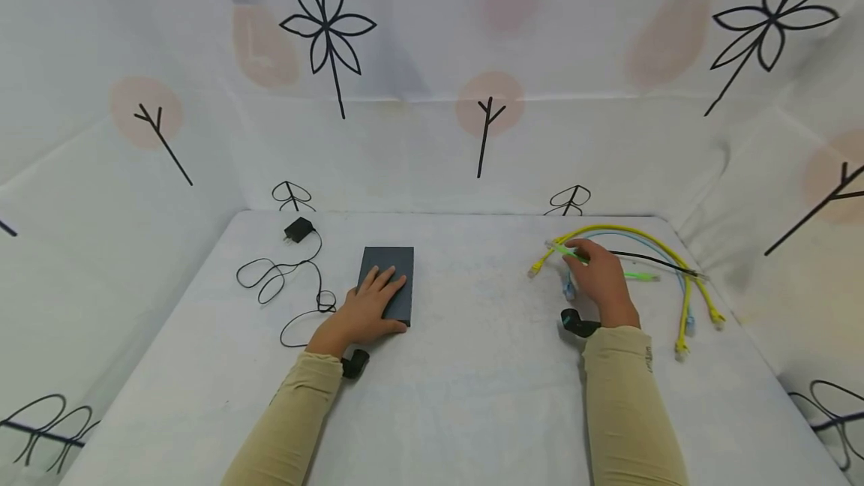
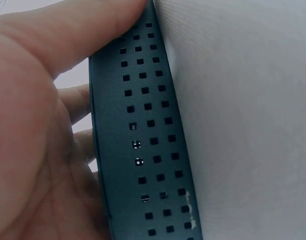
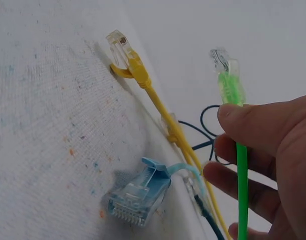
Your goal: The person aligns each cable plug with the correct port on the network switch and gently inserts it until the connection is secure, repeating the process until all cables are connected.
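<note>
Tan sleeves were seen nearest the camera, reaching forward over a white table. By the left hand, a dark box was touched: its fingers were spread and outstretched across the top face, while the thumb was laid at the near edge. One side of the box was pierced by rows of square holes, and through a few of them small bright bits could be made out; what they were could not be told. Its long axis was directed away from the person.

By the right hand, a green cable was pinched between thumb and fingers just behind its clear plug. The plug was held above the right part of the table, pointed leftward and slightly away from the person in the head view; the cable's line was carried rightward behind the hand, where its other end was seen.

Around that hand, yellow cables, a light blue plug and a black cable were spread. Left of the box, a black adapter was placed, its thin cord left in loose loops.
</note>
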`<control>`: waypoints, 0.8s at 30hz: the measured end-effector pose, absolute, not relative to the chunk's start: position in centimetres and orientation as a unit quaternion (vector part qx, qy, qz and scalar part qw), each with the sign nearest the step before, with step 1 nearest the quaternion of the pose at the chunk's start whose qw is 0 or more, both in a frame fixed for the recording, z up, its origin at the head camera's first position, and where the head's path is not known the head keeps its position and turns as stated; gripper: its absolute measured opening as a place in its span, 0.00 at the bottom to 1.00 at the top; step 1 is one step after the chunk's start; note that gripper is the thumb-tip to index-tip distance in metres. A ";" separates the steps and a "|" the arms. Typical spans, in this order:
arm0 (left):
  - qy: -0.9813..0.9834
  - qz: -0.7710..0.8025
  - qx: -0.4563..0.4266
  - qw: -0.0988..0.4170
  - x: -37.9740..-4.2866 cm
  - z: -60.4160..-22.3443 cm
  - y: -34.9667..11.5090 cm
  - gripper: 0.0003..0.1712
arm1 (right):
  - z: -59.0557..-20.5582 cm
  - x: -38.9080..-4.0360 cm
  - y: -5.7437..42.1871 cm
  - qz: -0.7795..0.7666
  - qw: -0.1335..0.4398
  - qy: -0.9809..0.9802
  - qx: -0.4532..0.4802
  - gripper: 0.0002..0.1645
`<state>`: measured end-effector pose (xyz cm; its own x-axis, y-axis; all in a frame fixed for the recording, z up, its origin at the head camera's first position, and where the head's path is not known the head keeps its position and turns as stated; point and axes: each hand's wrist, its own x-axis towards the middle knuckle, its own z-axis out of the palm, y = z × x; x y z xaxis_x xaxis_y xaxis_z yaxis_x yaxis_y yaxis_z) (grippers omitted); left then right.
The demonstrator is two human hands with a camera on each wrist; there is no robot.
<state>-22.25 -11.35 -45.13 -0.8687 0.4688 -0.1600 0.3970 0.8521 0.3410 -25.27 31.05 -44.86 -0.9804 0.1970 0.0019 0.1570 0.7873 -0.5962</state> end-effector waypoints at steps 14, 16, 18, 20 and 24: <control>0.954 0.154 0.226 0.122 -22.3 -45.0 -11.3 0.51 | -43.7 -24.8 30.7 0.303 0.065 -0.950 -0.049 0.27; 0.954 0.154 0.225 0.122 -22.3 -45.0 -11.3 0.51 | -43.6 -24.7 30.7 0.303 0.063 -0.950 -0.045 0.27; 0.955 0.153 0.225 0.121 -22.3 -45.1 -11.3 0.51 | -43.4 -24.6 30.7 0.304 0.058 -0.950 -0.043 0.27; 0.955 0.152 0.225 0.121 -22.3 -45.1 -11.3 0.51 | -43.2 -24.6 30.7 0.304 0.054 -0.950 -0.040 0.28; 0.955 0.152 0.225 0.120 -22.3 -45.2 -11.4 0.51 | -42.7 -24.4 30.6 0.300 0.055 -0.952 -0.030 0.29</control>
<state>-22.32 -11.35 -45.24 -0.8701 0.4658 -0.1608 0.3931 0.8529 0.3437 -24.44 30.63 -42.69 -0.9923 0.0894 0.0861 0.0238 0.8179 -0.5748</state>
